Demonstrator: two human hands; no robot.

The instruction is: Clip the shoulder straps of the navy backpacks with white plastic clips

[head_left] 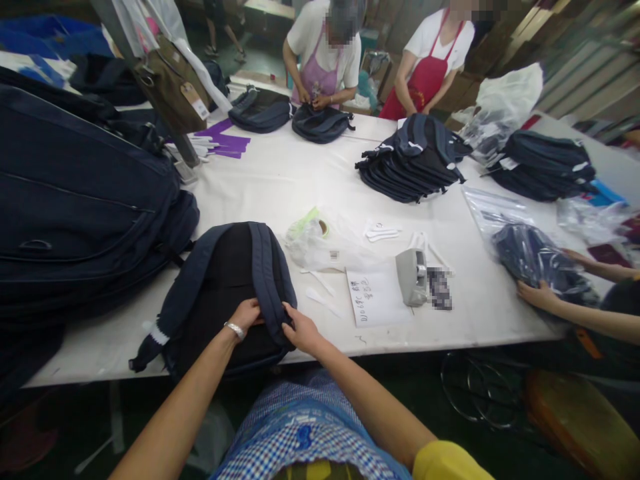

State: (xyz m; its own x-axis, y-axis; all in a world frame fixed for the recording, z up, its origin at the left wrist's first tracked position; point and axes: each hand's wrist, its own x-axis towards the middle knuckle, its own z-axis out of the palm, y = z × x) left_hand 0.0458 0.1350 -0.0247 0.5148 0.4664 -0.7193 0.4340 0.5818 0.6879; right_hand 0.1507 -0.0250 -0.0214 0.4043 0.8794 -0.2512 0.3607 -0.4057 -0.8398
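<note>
A dark navy backpack (227, 267) lies on the table in front of me, its padded back and two shoulder straps facing up. My left hand (246, 316), with a silver bracelet at the wrist, grips the inner edge of the right-hand shoulder strap (269, 280); its fingertips are tucked partly under it. On the strap's outer edge, my right hand (301, 329) pinches with thumb and fingers. The other strap (193, 280) curves down the left side to a white band (159, 335) near its end.
Large stacked backpacks (75, 200) rise at the left beside a metal post (185, 147). A tape dispenser (413, 277) and a handwritten sheet (375, 300) lie to the right. Two people in aprons stand across the table (310, 173); another person's hands (543, 293) touch a plastic-wrapped bag (530, 250).
</note>
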